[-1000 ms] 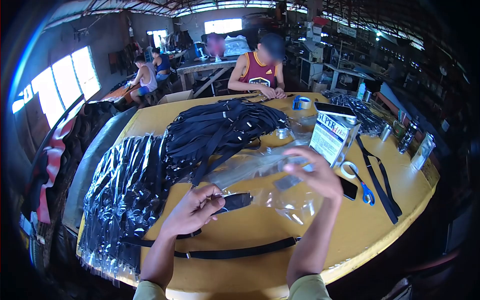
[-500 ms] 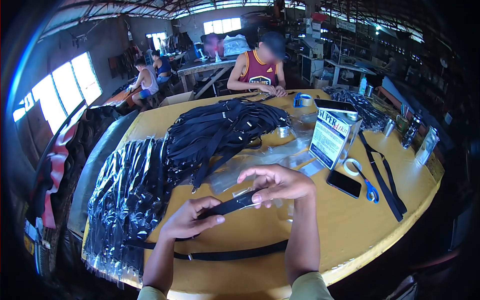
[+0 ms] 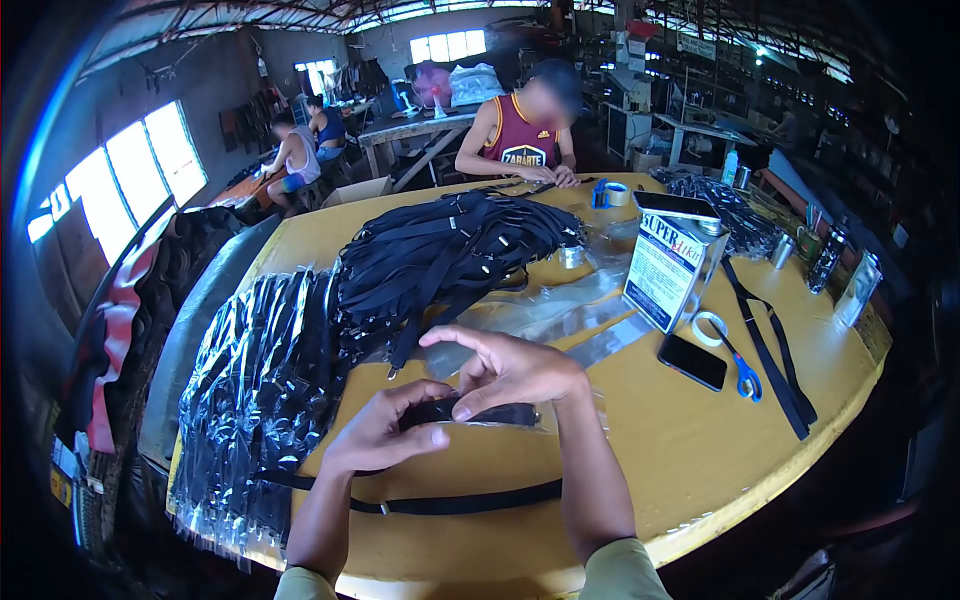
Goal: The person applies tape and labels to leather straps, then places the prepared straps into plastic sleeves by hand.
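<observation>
Strap (image 3: 512,412), dark and compact, is up between the two hands above the counter (image 3: 680,460), with clear film (image 3: 542,426) showing at its right end. Long axis runs left to right across the person's front, near level. Left hand (image 3: 390,430) is at the left end: fingers curled over it, thumb stuck out on the near side. Can't tell if that grip is firm. Right hand (image 3: 520,378) comes over the top from the far side, thumb down on the strap's middle, index raised and arched; other fingertips mostly hidden. Right end sticks out free past the right thumb, so the right hand is nearer to it. Near side: loose strap (image 3: 470,500), roughly parallel. Beyond: flat sleeves (image 3: 605,340), strap pile (image 3: 440,250). Left: bagged stack (image 3: 250,380). Right: phone (image 3: 692,361), scissors (image 3: 745,378).
</observation>
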Available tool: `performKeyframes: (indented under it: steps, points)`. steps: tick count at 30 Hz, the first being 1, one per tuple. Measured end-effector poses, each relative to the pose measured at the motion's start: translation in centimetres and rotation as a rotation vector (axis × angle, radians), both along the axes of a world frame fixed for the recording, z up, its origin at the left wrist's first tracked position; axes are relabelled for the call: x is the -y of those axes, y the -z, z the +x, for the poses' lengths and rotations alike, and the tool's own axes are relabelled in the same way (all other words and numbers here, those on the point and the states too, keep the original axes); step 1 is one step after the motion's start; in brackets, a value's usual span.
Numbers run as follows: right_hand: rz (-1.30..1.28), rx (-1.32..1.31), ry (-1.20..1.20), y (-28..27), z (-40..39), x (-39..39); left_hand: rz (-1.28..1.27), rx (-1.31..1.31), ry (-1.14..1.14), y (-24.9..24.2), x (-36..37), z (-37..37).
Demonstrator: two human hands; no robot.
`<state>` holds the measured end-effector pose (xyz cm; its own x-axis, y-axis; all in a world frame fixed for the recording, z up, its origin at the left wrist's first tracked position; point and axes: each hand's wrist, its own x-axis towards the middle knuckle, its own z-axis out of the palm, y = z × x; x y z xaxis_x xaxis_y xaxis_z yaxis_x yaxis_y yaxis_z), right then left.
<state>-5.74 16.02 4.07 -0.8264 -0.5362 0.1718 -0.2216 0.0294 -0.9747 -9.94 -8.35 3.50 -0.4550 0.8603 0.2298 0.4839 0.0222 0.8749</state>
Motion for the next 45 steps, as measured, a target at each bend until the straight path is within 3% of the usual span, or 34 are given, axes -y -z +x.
performKeyframes:
  steps: [3,4,7,11,14,16,18,21,23,27,28,29,31,33,37,40,42,43,45]
  points:
    - [0.003,-0.017,0.020,0.1,-0.2,0.4,-0.158,0.062,-0.114,-0.2,-0.1,0.2]
    - [0.007,-0.017,0.020,0.2,-0.2,0.3,-0.043,0.049,-0.106,-0.5,-0.6,0.7]
    - [-0.049,0.036,0.021,1.2,-0.3,-1.2,-0.065,0.026,-0.171,-0.6,-0.1,0.5]
    - [0.101,0.074,-0.083,3.3,-0.2,-4.8,0.011,-0.003,-0.208,0.9,0.4,-0.7]
    - [0.191,-0.029,-0.045,4.7,-0.4,-6.1,0.098,0.158,-0.269,1.1,0.7,-1.1]
    - [0.278,0.182,-0.015,4.3,0.0,-6.8,0.153,0.214,-0.305,1.8,0.9,-1.7]
    - [0.298,0.223,0.013,4.3,0.7,-8.7,0.229,0.298,-0.342,1.8,1.3,-2.1]
    - [0.368,0.342,0.089,3.6,2.2,-10.6,0.254,0.215,-0.350,2.1,1.9,-2.5]
    - [0.110,0.065,0.276,4.8,3.3,-10.6,0.246,0.229,-0.318,2.1,2.1,-2.2]
    - [0.260,-0.106,0.127,7.0,-0.1,-9.1,0.304,0.237,-0.276,1.5,1.7,-1.9]
    - [0.167,0.119,0.083,5.8,0.1,-7.7,0.332,0.251,-0.289,1.8,1.8,-2.2]
    - [0.160,0.116,0.091,6.2,-0.5,-7.3,0.359,0.263,-0.304,2.0,1.9,-2.5]
    - [0.298,0.319,-0.011,6.9,-1.8,-6.7,0.385,0.270,-0.322,1.9,2.0,-2.7]
    - [0.278,0.207,-0.050,6.7,-1.0,-8.3,0.419,0.282,-0.354,1.8,2.6,-3.0]
    - [0.168,0.245,0.325,4.5,5.0,-13.1,0.442,0.266,-0.367,1.4,3.8,-3.9]
    - [0.072,0.116,0.463,4.2,9.3,-15.3,0.439,0.269,-0.370,1.4,4.5,-4.5]
    - [0.054,0.066,0.812,4.3,11.7,-16.3,0.445,0.277,-0.362,1.2,4.5,-4.5]
    - [0.053,0.068,0.817,4.3,12.8,-16.9,0.442,0.271,-0.360,1.1,4.4,-4.4]
    - [0.279,-0.035,1.171,3.8,14.2,-17.2,0.405,0.255,-0.364,1.1,4.4,-4.3]
